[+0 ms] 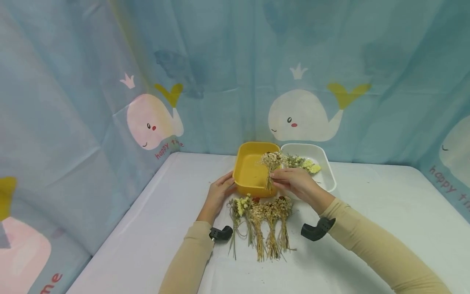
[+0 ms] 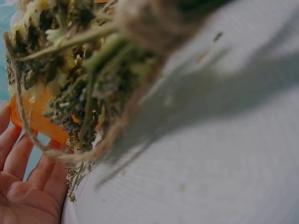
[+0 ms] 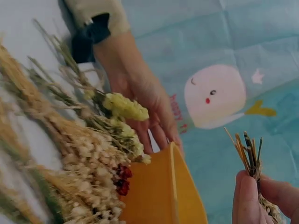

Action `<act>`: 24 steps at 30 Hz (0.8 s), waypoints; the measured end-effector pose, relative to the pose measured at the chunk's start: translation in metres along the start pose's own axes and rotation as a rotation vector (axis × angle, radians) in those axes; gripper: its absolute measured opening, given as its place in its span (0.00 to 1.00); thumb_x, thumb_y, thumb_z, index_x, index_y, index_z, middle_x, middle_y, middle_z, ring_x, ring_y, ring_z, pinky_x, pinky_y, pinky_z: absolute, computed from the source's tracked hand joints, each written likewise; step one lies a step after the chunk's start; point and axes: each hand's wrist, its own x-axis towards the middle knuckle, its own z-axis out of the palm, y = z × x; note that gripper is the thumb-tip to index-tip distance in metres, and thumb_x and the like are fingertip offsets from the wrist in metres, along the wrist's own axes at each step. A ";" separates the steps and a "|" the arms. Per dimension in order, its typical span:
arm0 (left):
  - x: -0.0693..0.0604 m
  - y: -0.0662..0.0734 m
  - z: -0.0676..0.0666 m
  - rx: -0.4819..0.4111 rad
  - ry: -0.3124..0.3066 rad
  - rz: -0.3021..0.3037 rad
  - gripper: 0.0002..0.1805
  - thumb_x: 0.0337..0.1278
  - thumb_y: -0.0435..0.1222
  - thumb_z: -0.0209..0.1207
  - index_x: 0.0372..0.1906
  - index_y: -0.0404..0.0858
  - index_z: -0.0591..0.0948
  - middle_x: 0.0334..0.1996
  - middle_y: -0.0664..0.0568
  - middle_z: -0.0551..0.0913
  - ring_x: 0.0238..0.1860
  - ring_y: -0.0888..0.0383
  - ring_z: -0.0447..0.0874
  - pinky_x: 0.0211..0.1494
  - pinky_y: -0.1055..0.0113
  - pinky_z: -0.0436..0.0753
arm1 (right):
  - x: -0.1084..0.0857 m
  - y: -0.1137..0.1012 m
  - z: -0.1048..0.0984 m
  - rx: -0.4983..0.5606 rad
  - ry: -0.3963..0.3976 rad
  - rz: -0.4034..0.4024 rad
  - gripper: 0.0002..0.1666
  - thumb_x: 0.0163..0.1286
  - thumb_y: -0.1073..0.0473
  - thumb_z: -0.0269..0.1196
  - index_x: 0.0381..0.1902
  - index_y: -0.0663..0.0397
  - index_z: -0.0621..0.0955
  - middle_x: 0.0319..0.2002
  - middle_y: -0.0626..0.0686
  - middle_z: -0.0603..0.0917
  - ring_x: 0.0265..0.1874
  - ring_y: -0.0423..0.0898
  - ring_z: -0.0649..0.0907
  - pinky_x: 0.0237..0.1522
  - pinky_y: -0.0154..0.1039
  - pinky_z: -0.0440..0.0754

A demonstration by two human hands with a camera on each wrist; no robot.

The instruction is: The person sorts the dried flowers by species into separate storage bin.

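Note:
My right hand pinches the stems of a small bunch of cream dried flowers over the right side of a yellow tray. In the right wrist view the cut stem ends stick out past thumb and fingers. My left hand rests against the tray's left side, its fingers extended along the wall. In front of the tray lies a row of dried bunches: yellow-flowered ones on the left, cream ones with dark red blooms on the right.
Beside the yellow tray stands a white tray, with a yellow and green dried bunch inside. A blue curtain printed with whales hangs behind the white-covered table. Small plant crumbs dot the cloth.

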 end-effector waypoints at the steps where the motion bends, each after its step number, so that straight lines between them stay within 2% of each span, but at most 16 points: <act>1: 0.000 0.000 0.000 0.002 0.002 0.000 0.25 0.67 0.45 0.61 0.67 0.48 0.76 0.68 0.53 0.76 0.67 0.51 0.76 0.70 0.58 0.79 | 0.005 0.000 0.002 -0.011 -0.004 -0.007 0.27 0.71 0.63 0.63 0.64 0.72 0.73 0.34 0.44 0.87 0.29 0.34 0.88 0.41 0.26 0.88; 6: 0.000 0.000 -0.001 0.002 0.006 0.000 0.26 0.66 0.46 0.62 0.67 0.48 0.76 0.68 0.52 0.76 0.67 0.51 0.76 0.70 0.57 0.79 | 0.026 -0.002 0.012 0.008 0.008 -0.010 0.23 0.69 0.66 0.64 0.59 0.72 0.77 0.34 0.46 0.86 0.29 0.35 0.88 0.39 0.25 0.88; 12: -0.002 0.000 0.003 0.001 -0.002 0.007 0.25 0.68 0.44 0.60 0.68 0.45 0.76 0.69 0.50 0.75 0.68 0.50 0.75 0.71 0.54 0.78 | 0.048 -0.003 0.020 0.046 0.051 0.025 0.20 0.67 0.69 0.65 0.56 0.70 0.79 0.32 0.48 0.86 0.27 0.37 0.88 0.39 0.27 0.89; 18: 0.000 0.000 0.004 -0.008 -0.017 0.020 0.24 0.70 0.41 0.58 0.68 0.45 0.75 0.68 0.50 0.75 0.68 0.50 0.75 0.71 0.56 0.78 | 0.070 0.001 0.028 0.008 0.059 -0.040 0.15 0.65 0.71 0.65 0.50 0.72 0.81 0.30 0.48 0.86 0.28 0.39 0.88 0.42 0.32 0.90; 24: 0.002 0.000 0.001 -0.009 -0.004 0.008 0.23 0.70 0.40 0.58 0.68 0.45 0.76 0.68 0.51 0.75 0.68 0.50 0.75 0.70 0.57 0.79 | 0.088 0.007 0.037 -0.070 0.100 -0.067 0.18 0.66 0.70 0.64 0.52 0.74 0.81 0.33 0.51 0.86 0.27 0.39 0.87 0.49 0.39 0.90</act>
